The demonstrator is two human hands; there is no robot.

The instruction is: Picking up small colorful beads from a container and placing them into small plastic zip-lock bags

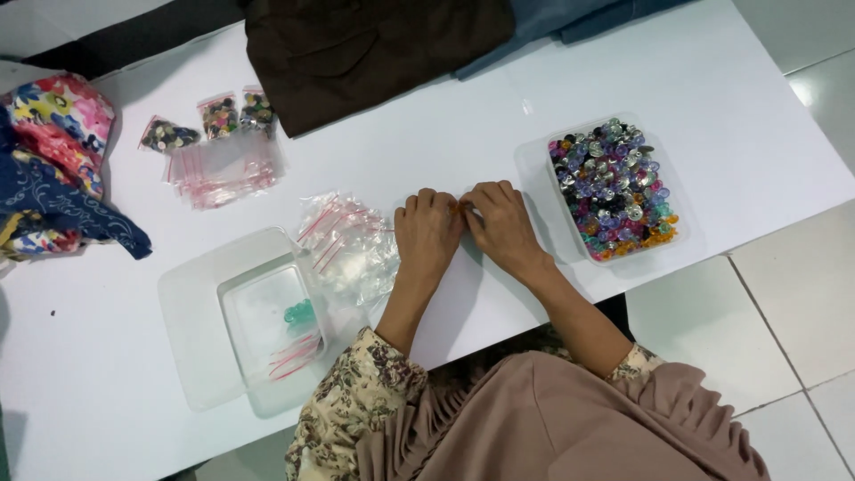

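My left hand (pixel 427 233) and my right hand (pixel 501 224) rest close together on the white table (pixel 730 142), fingers curled and fingertips meeting around a small orange thing (pixel 462 206), mostly hidden by the fingers. Just left of my left hand lies a heap of small clear zip bags with red strips (pixel 349 242). To the right of my right hand stands a clear plastic tub (pixel 614 189) heaped with many-coloured buttons.
A clear tub on its lid (pixel 267 325) at the lower left holds a few green buttons (pixel 299 312) and a zip bag. Three filled button bags (pixel 218 118) and flat zip bags (pixel 223 169) lie farther back. A brown garment (pixel 365 53), blue fabric and floral cloth (pixel 53 151) border the table.
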